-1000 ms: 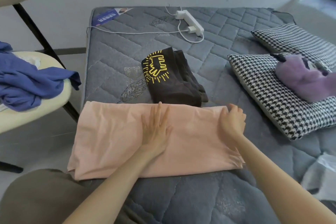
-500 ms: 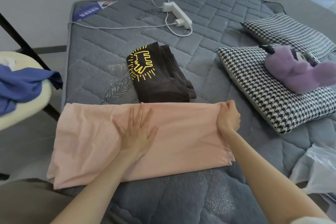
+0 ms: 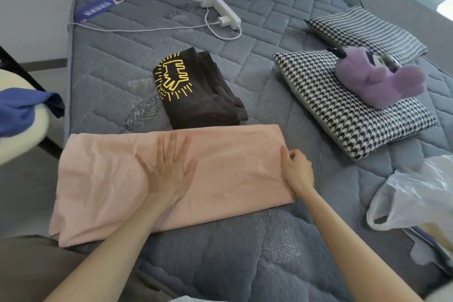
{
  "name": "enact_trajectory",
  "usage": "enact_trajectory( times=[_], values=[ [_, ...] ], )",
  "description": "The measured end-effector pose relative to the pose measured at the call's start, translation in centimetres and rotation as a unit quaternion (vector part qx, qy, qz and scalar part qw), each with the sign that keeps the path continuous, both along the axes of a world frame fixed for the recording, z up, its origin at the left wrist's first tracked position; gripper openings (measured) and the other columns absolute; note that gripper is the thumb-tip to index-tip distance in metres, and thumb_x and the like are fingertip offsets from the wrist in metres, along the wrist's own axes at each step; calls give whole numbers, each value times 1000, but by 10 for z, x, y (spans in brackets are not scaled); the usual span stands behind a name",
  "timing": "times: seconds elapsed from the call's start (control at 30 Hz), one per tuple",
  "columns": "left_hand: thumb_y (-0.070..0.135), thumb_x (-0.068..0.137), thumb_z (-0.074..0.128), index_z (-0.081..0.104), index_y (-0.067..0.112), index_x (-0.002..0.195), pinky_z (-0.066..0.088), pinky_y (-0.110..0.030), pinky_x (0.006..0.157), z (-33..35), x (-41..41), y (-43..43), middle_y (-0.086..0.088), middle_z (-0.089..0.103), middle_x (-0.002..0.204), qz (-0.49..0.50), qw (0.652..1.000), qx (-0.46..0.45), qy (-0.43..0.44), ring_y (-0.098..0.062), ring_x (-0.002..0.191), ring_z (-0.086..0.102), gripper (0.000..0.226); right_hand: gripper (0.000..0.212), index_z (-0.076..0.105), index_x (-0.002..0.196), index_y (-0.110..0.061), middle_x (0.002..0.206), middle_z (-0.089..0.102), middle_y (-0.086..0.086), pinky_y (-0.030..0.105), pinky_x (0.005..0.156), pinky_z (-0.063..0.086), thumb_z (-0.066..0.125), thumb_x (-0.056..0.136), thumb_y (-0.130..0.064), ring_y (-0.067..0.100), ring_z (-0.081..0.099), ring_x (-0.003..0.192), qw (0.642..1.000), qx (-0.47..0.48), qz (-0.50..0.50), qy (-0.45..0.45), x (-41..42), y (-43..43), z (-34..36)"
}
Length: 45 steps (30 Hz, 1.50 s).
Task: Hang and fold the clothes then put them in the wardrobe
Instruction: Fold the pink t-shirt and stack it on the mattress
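The pink garment (image 3: 220, 169) is laid across the near part of the bed (image 3: 269, 95) as a long, flat band, its far edge touching the dark folded garment (image 3: 196, 95) just behind it; the left hand (image 3: 169, 171) is pressed flat on the band near its middle, fingers spread, while the right hand (image 3: 297, 170) is curled at the right end, where the short edge appears to be pinched between thumb and fingers.

The step in hand is judged to be the crosswise fold, right end carried over to the left; the flat palm should be used as the anchor, so that the crease is formed along its right side and the layers beneath are not dragged. The end should be lifted only a little and carried over low, both corners held level, so that the long edges are matched one on the other; the cloth looks thin and limp, so wrinkles are to be expected near the pinch, and these are best smoothed outward before the fold is set.

The far edge should be watched, lest the dark folded garment be caught or shifted; the left end lies close to the bed's edge and may slip if the band is pulled. A blue garment (image 3: 17, 110) on the chair (image 3: 14, 144) is yet to be dealt with.
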<state>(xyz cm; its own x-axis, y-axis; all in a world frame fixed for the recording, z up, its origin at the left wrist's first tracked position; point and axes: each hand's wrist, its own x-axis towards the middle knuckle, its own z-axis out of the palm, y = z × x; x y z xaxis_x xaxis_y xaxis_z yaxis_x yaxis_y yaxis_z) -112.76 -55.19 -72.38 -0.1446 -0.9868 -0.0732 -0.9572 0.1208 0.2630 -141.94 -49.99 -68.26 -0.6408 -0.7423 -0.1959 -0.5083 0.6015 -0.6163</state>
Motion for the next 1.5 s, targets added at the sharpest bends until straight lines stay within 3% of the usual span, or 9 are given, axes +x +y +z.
enact_trajectory(
  times=[0.2, 0.43, 0.57, 0.67, 0.77, 0.83, 0.97, 1.17, 1.5],
  values=[
    [63, 91, 5, -15, 48, 144, -4, -73, 104, -1, 4, 3, 14, -19, 157, 1, 1000, -4, -22, -16, 147, -12, 59, 41, 45, 79, -14, 78, 60, 5, 38, 63, 38, 35, 99, -48, 32, 55, 77, 998, -31, 22, 56, -2, 22, -2],
    [64, 88, 0, -22, 49, 139, -6, -70, 106, -1, 12, 8, 13, -17, 158, -8, 1000, -7, -19, -15, 147, -10, 57, 34, 43, 88, -15, 83, 62, 9, 37, 64, 36, 31, 101, -45, 31, 54, 74, 980, 28, 65, 187, -7, 27, -8],
    [58, 94, 7, -25, 45, 139, -7, -64, 112, 1, 20, 13, 12, -18, 158, -20, 999, 4, -25, -15, 146, -14, 57, 12, 51, 107, -13, 102, 59, 4, 36, 66, 37, 46, 98, -20, 28, 51, 86, 964, -44, 77, 249, 6, 22, 1],
    [51, 98, 11, -18, 37, 146, -10, -58, 114, 5, 22, 18, 12, -19, 158, -17, 1000, 10, -12, -16, 146, -15, 58, 28, 61, 111, -8, 110, 60, 11, 40, 79, 37, 54, 86, 3, 33, 53, 96, 931, -112, 153, 311, 37, 19, 8],
    [45, 100, 15, -9, 31, 151, -13, -49, 116, 9, 22, 26, 10, -15, 159, -17, 1000, -21, -5, -15, 147, -14, 58, 37, 55, 128, -10, 134, 52, 10, 39, 101, 33, 52, 91, -6, 33, 48, 120, 915, -118, 290, 255, 95, 14, 5],
    [43, 101, 16, -6, 29, 151, -11, -44, 118, 9, 24, 30, 9, -12, 159, -21, 999, -29, 2, -13, 146, -13, 57, 47, 37, 146, -12, 153, 34, 10, 43, 116, 21, 41, 99, -17, 30, 30, 141, 893, -95, 372, 237, 134, 9, -2],
    [45, 99, 17, -1, 35, 151, -14, -41, 116, 3, 48, 30, 12, -9, 160, 11, 999, -30, 5, -10, 146, -12, 56, 56, 8, 155, -20, 163, 1, 1, 46, 118, -5, 26, 104, -36, 22, -2, 150, 853, -7, 442, 276, 165, -1, -22],
    [50, 98, 16, 4, 41, 150, -15, -51, 112, 1, 94, 11, 10, -1, 160, 99, 994, -24, -30, -17, 147, -3, 55, 56, -3, 152, -42, 162, -5, -4, 49, 118, -8, 11, 98, -55, 25, -7, 149, 897, 47, 338, 279, 92, 6, -27],
    [55, 96, 10, 0, 33, 152, -18, -46, 112, 1, 120, -1, 5, -11, 160, 178, 984, 19, -6, -17, 146, -14, 61, 60, 2, 154, -30, 162, -1, 6, 56, 118, 0, 9, 99, -52, 32, -1, 148, 940, 80, 224, 246, 46, 3, -15]
  ],
)
